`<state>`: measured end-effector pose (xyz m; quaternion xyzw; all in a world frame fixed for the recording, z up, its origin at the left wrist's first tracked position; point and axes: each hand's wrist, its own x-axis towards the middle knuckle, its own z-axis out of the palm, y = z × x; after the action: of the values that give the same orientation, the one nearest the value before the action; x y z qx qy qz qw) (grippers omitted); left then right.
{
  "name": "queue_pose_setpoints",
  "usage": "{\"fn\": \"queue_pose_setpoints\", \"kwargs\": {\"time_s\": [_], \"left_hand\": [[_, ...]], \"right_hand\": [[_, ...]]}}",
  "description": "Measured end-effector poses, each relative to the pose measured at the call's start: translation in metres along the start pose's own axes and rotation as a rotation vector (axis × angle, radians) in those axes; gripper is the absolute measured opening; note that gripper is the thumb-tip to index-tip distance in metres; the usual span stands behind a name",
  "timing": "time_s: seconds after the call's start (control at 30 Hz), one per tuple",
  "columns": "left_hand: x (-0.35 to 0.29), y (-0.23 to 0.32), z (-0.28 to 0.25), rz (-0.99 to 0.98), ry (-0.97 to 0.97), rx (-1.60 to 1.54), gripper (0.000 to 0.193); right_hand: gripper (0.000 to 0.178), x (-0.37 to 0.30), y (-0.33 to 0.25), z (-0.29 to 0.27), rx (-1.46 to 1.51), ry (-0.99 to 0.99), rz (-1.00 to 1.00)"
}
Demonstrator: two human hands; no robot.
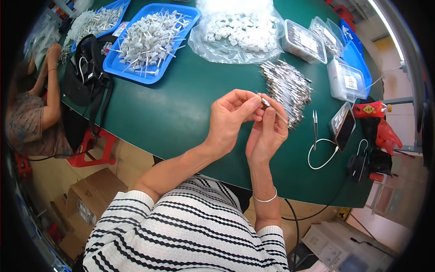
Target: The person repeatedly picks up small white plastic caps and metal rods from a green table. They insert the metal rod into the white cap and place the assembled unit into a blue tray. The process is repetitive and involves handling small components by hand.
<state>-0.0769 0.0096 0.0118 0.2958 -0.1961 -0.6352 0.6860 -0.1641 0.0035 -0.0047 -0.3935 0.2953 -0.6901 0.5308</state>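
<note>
My left hand (229, 115) and my right hand (268, 131) meet above the green table. The fingertips of both pinch a thin rod-like part with a metal sleeve (266, 103). Its slim pale end slants down to the right across my right fingers. What my left fingertips grip at its upper end is too small to make out. Just beyond my right hand lies a heap of similar metal-tipped rods (287, 88). Metal tweezers (315, 129) lie to the right of that heap.
A blue tray (108, 68) of white-capped pins stands back left, beside a black bag (86, 68). White caps (244, 31) fill a plastic bag at the back. Clear boxes (304, 43), a phone (345, 131) with a white cable and a red bottle (369, 109) line the right. Another person sits at left.
</note>
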Motion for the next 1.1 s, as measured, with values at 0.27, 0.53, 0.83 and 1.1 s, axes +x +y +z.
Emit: {"fn": "queue_pose_setpoints", "kwargs": {"time_s": [0.27,0.53,0.83,1.1], "left_hand": [[-0.003,-0.009,0.006,0.026,-0.024,-0.026,0.011],[-0.002,0.003,0.009,-0.012,-0.051,-0.015,0.013],[-0.005,0.006,0.008,-0.033,-0.056,-0.018,0.011],[-0.005,0.003,0.009,-0.036,-0.041,-0.087,0.013]], "right_hand": [[0.019,0.002,-0.005,-0.001,0.048,0.006,-0.009],[0.018,0.001,-0.007,-0.005,-0.029,-0.026,-0.081],[0.017,0.000,-0.007,-0.001,-0.120,-0.024,-0.168],[0.017,-0.002,-0.007,0.000,-0.120,-0.017,-0.173]]}}
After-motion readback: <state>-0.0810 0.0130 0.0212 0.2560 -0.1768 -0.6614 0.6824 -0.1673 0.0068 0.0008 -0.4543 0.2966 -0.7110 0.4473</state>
